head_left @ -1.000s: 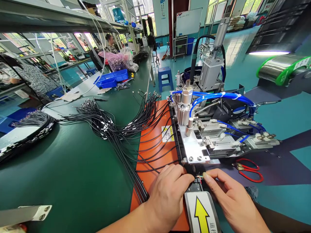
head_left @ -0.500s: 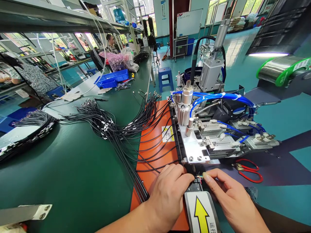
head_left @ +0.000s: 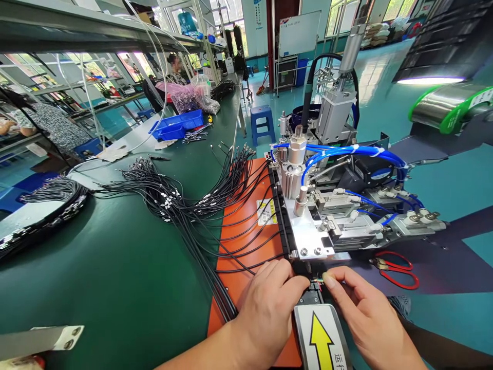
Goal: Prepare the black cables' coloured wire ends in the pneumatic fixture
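My left hand point(head_left: 269, 298) is closed at the machine's near end, its thumb pressed down where a black cable's end lies mostly hidden under the fingers. Thin coloured wires point(head_left: 317, 280) stick out of that cable toward the right. My right hand point(head_left: 364, 306) pinches the tips of these wires between thumb and forefinger. Below the wires is a small black fixture block point(head_left: 310, 296) on the feed track. Several black cables point(head_left: 246, 234) run across the orange plate point(head_left: 246, 208) into the machine's black rail point(head_left: 280, 221).
The machine point(head_left: 308, 216) carries metal cylinders and blue air tubes. A yellow-arrow cover point(head_left: 321, 334) lies between my forearms. Red-handled cutters point(head_left: 396, 270) rest at right, below a solder spool point(head_left: 449, 110). Cable bundles point(head_left: 165, 198) and blue bins point(head_left: 177, 124) sit on the green table point(head_left: 127, 293).
Both hands stay nearly still at the wires. The whole view shifts very slightly; nothing is let go or newly taken.
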`<action>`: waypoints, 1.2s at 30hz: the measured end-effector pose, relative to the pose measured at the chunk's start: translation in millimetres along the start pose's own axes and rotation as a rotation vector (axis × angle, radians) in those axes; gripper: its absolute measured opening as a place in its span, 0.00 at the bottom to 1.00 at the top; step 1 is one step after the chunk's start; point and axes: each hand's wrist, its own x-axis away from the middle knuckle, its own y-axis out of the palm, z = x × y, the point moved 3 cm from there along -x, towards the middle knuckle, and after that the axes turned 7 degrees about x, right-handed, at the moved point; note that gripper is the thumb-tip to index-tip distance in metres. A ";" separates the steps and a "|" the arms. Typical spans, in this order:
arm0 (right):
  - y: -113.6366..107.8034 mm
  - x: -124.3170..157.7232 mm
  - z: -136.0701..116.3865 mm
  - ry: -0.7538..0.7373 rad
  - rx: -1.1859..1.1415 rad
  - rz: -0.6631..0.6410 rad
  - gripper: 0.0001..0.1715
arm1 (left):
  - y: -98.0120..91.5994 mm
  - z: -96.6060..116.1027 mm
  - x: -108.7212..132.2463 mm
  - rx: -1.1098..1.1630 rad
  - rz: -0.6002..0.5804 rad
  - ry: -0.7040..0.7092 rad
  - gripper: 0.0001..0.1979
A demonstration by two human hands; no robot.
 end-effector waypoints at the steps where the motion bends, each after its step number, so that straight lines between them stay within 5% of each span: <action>1: 0.2 0.5 -1.2 -0.008 0.014 0.009 0.24 | 0.0 0.2 -0.4 -0.009 -0.001 0.000 0.09; 9: 2.5 -1.7 -4.2 -0.094 0.073 0.078 0.21 | 1.7 0.8 0.0 -0.048 -0.009 0.009 0.11; 16: -7.4 10.0 -1.7 0.101 0.144 0.138 0.30 | 1.1 1.7 -1.6 -0.041 0.006 0.024 0.10; 20: -3.4 17.1 -13.2 0.064 0.229 0.029 0.28 | -0.1 3.0 -1.7 -0.035 0.014 0.036 0.11; 27: -1.9 11.5 -17.6 0.112 0.345 0.094 0.26 | -0.6 3.8 -2.7 -0.013 0.042 0.061 0.14; 32: -2.3 11.7 -18.3 0.000 0.395 0.166 0.23 | -0.1 3.4 -2.5 -0.019 0.044 0.061 0.15; 36: -3.7 13.7 -26.2 -0.228 0.469 0.249 0.19 | 0.1 4.2 -2.2 -0.019 0.038 0.056 0.14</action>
